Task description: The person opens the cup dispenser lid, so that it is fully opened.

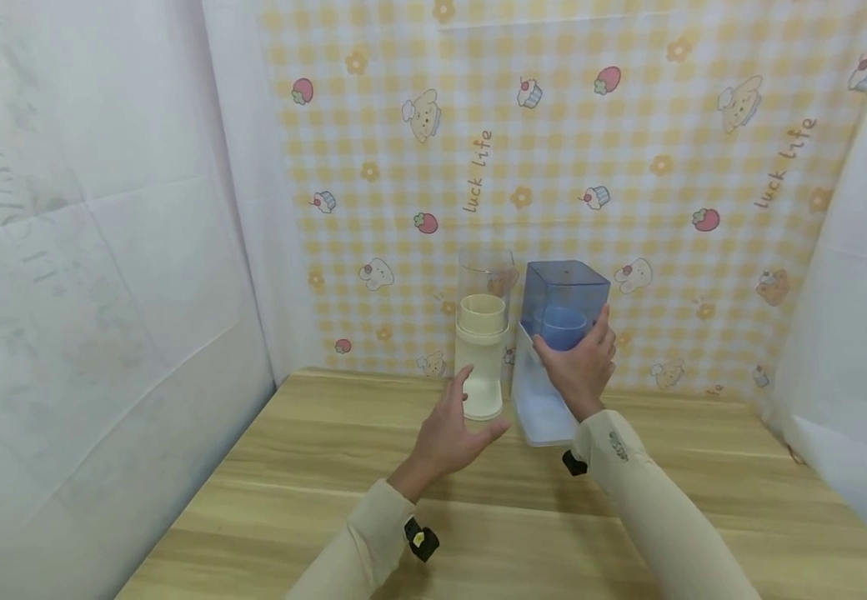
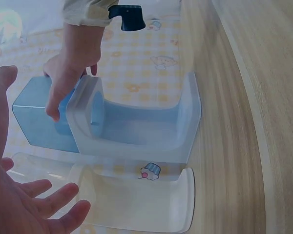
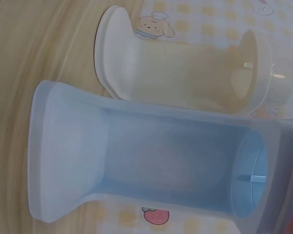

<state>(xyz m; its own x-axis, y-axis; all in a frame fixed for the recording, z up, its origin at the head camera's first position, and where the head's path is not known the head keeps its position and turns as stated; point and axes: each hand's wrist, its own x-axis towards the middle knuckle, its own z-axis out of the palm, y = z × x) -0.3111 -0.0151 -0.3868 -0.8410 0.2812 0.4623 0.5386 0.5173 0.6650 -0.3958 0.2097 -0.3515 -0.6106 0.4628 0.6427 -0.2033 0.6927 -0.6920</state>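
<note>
A blue and white dispenser [image 1: 546, 408] stands upright at the back of the table, with a clear blue square top [image 1: 567, 279] and an inner blue ring. My right hand [image 1: 579, 367] grips it around the upper part, thumb on the near left and fingers on the right side. Just left of it is a cream dispenser [image 1: 483, 379] with a clear round tube above. My left hand [image 1: 448, 437] is in front of the cream one, fingers spread and holding nothing. In the left wrist view, the left hand [image 2: 24, 195] overlaps the clear tube; whether it touches is unclear.
Behind the dispensers hangs a yellow checked cloth [image 1: 373, 242] with printed cartoons. White sheets [image 1: 141, 250] close off the left and right sides. The wooden table [image 1: 313, 467] runs toward me under both arms.
</note>
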